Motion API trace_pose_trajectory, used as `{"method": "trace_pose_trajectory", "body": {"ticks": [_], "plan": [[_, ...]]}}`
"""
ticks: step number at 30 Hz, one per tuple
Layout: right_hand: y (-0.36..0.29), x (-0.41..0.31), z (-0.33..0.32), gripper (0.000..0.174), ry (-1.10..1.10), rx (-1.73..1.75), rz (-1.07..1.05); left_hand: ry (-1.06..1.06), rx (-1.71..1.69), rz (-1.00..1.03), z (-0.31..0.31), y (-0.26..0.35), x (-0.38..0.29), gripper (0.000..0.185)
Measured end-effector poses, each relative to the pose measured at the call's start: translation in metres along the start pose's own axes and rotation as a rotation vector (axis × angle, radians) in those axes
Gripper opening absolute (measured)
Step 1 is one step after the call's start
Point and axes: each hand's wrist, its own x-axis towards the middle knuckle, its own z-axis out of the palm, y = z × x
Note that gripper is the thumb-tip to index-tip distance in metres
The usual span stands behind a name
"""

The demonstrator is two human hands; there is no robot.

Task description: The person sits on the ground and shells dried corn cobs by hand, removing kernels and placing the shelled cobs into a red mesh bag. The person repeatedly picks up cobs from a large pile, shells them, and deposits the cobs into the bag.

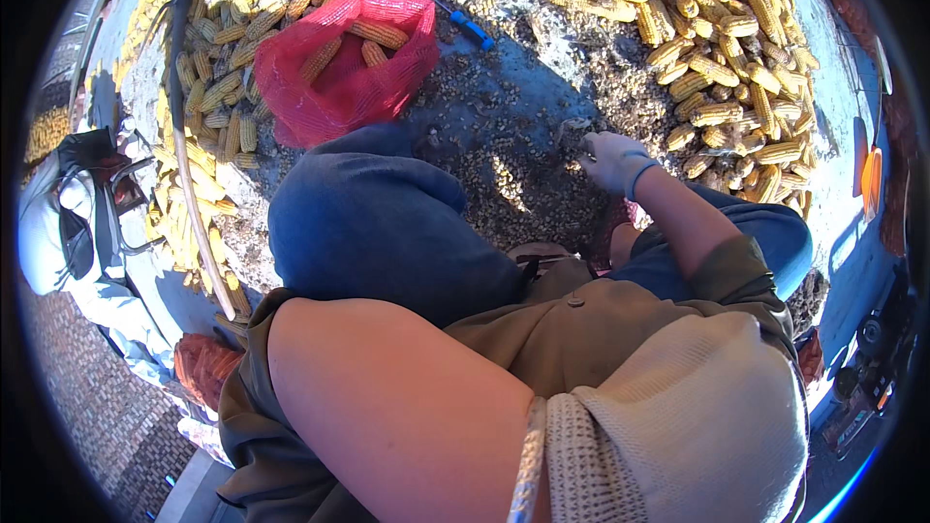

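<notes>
My left hand point(690, 407), in a cream knit glove, is raised close to the camera across my chest. Its back fills the lower right and hides the fingers, so what it holds cannot be told. Lower down, my right hand point(616, 163) wears a thin white glove and reaches beside my knee to the loose corn kernels and chaff point(538, 189). Its fingers are bent, and their grip is too small to tell. Beyond my left knee stands a red mesh bag point(290, 105), its mouth wide, with several corn cobs point(381, 34) inside. A blue-handled screwdriver point(472, 30) lies right of the bag.
Heaped yellow corn cobs point(716, 112) cover the right side. Another cob pile point(225, 87) spreads at the left, with a long-handled tool point(185, 152) lying over it. A white bundle with black straps point(76, 211) sits at the far left. An orange object point(871, 181) is at the right.
</notes>
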Motion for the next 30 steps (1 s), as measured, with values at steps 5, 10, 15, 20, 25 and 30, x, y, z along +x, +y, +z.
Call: {"method": "trace_pose_trajectory", "body": {"ticks": [5, 10, 15, 20, 25, 30], "plan": [[0.062, 0.019, 0.021, 0.037, 0.021, 0.046, 0.155, 0.007, 0.082, -0.010, 0.002, 0.011, 0.019, 0.017], [0.122, 0.032, 0.017, 0.040, 0.174, 0.211, 0.510, 0.056, 0.177, -0.109, 0.002, 0.006, 0.042, 0.016], [0.171, 0.040, -0.022, 0.058, 0.476, 0.303, 0.996, 0.232, 0.347, -0.127, 0.035, -0.074, 0.069, 0.019], [0.212, 0.052, -0.032, 0.065, 0.441, 0.499, 1.252, 0.007, 0.186, -0.350, 0.053, -0.113, 0.077, 0.025], [0.232, 0.073, -0.011, 0.075, 0.545, 0.797, 1.225, -0.080, 0.086, -0.460, 0.062, -0.130, 0.074, 0.031], [0.173, 0.094, -0.022, 0.096, 0.696, 0.975, 0.935, -0.239, 0.063, -0.560, 0.068, -0.149, 0.081, 0.037]]}}
